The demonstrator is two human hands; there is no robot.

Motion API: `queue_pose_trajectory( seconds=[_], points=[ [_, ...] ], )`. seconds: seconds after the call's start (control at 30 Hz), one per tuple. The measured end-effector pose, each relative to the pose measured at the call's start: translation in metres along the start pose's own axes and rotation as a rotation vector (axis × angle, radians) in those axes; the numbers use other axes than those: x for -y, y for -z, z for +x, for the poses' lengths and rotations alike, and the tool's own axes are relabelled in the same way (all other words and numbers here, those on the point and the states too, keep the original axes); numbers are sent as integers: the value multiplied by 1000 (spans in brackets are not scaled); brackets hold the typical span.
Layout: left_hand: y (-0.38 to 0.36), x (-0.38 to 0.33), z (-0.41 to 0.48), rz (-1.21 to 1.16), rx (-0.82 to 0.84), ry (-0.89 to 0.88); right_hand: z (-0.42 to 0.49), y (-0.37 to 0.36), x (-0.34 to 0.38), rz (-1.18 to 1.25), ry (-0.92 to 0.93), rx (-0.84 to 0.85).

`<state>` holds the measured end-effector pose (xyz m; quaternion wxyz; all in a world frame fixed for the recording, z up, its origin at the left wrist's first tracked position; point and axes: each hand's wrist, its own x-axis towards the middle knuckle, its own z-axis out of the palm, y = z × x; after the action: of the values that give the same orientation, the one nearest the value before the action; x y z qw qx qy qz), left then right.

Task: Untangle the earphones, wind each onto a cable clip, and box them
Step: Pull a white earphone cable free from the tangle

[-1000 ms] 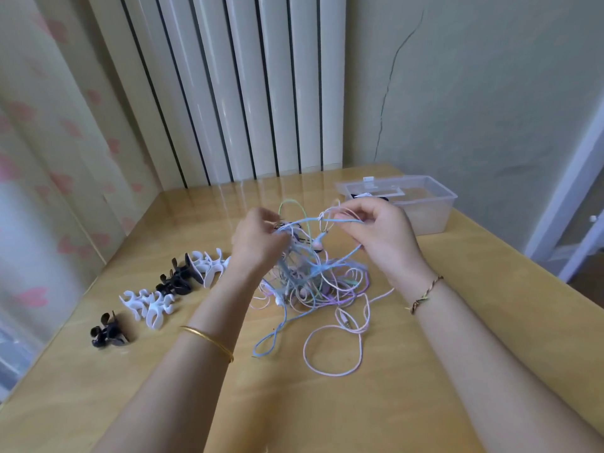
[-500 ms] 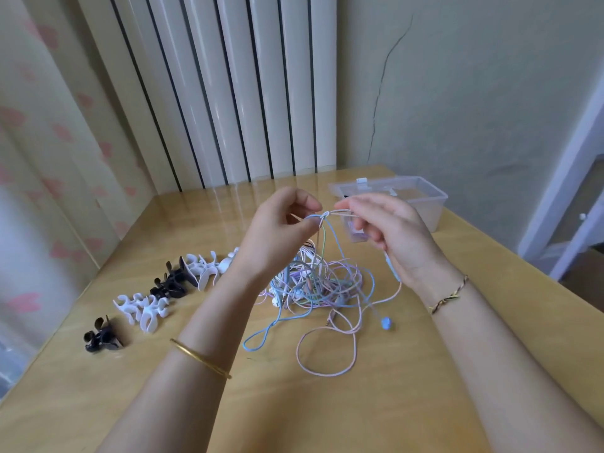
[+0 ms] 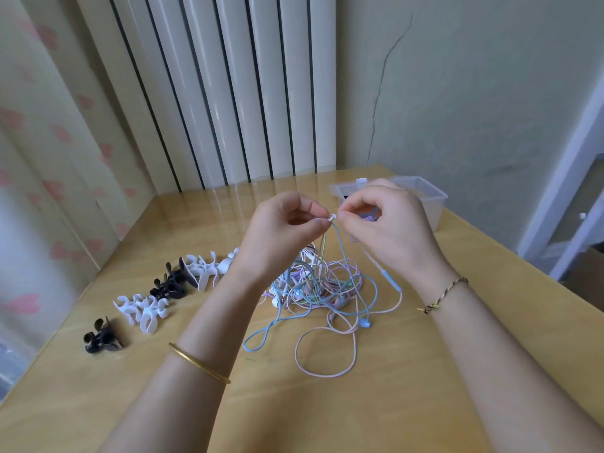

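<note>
A tangle of pastel earphone cables [image 3: 318, 284] in blue, pink, green and white lies at the middle of the wooden table [image 3: 392, 403]. My left hand [image 3: 281, 237] and my right hand [image 3: 389, 223] are raised above it, fingertips almost meeting, both pinching a small knot of the blue cable, which hangs down into the heap. A blue earbud [image 3: 364, 323] rests on the table at the heap's right. Black and white cable clips [image 3: 153, 299] lie in a row to the left. A clear plastic box [image 3: 421, 199] stands behind my right hand, partly hidden.
White vertical blinds [image 3: 228, 93] hang behind the table and a pink-patterned curtain [image 3: 42, 158] borders its left edge. A cracked wall is at the back right. A pink cable loop [image 3: 323, 354] lies toward the table's front.
Both hands have risen from the heap and drawn the blue cable upward. The blue earbud has dropped free onto the table at the right.
</note>
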<state>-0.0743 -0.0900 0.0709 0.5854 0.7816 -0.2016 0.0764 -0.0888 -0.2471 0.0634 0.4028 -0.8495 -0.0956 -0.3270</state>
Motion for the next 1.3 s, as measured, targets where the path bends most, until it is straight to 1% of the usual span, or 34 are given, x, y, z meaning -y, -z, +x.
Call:
queue_pose_trajectory(
  seconds=[0.13,0.23,0.27,0.33,0.4,0.47,0.5,0.53,0.57,0.63,0.7,0.73,0.77,0.8,0.83,0.9,0.97,1.0,1.03,1.07,1.1,1.2,1.23,1.27,1.3],
  points=[
    [-2,0,0,96,-23,-65,3,-1,2,-23,-74,61],
    [-4,-2,-1,242,-42,-165,6,-2,0,67,-191,150],
    [-5,-2,-1,343,-58,-237,7,-3,-1,102,-231,166],
    [-8,-2,-2,598,-96,-434,6,-5,0,184,-313,184],
    [-11,-1,-2,845,-143,-620,4,-6,1,309,-380,199],
    [-15,1,0,992,-190,-692,2,-8,3,404,-427,208],
    [-17,1,0,980,-209,-675,2,-8,3,437,-451,202],
    [-19,1,-1,896,-201,-609,2,-9,2,463,-476,191],
    [-20,1,0,739,-194,-523,2,-8,2,484,-500,180],
    [-21,2,1,327,-138,-293,4,-7,0,524,-532,173],
    [-21,1,1,-26,-99,-83,5,-7,-1,565,-552,189],
    [-21,0,1,-147,-95,-2,5,-6,0,582,-557,197],
    [-20,-1,1,-218,-83,55,6,-5,-1,589,-559,202],
    [-18,-2,1,-239,-58,76,7,-5,-1,584,-559,208],
    [-16,-3,1,-199,-31,52,8,-3,-1,571,-560,213],
    [-8,-5,0,-1,13,-92,10,-1,-2,534,-563,217],
    [-3,-5,2,283,29,-288,11,0,-2,507,-558,221],
    [-3,-6,3,402,14,-353,11,0,-2,499,-555,227],
    [-3,-6,4,454,-11,-374,11,0,-2,497,-551,233],
    [-4,-5,5,421,-38,-345,11,-1,-3,502,-551,237],
    [-7,-5,6,283,-60,-251,11,-1,-3,513,-556,241],
    [-17,-9,6,-283,-48,146,11,-3,-4,535,-561,256],
    [-20,-9,5,-358,-32,218,11,-3,-3,529,-555,262],
    [-21,-7,5,-324,-22,223,11,-3,-3,526,-552,264],
    [-19,-6,4,-180,-17,155,11,-3,-3,528,-553,261]
  ],
)
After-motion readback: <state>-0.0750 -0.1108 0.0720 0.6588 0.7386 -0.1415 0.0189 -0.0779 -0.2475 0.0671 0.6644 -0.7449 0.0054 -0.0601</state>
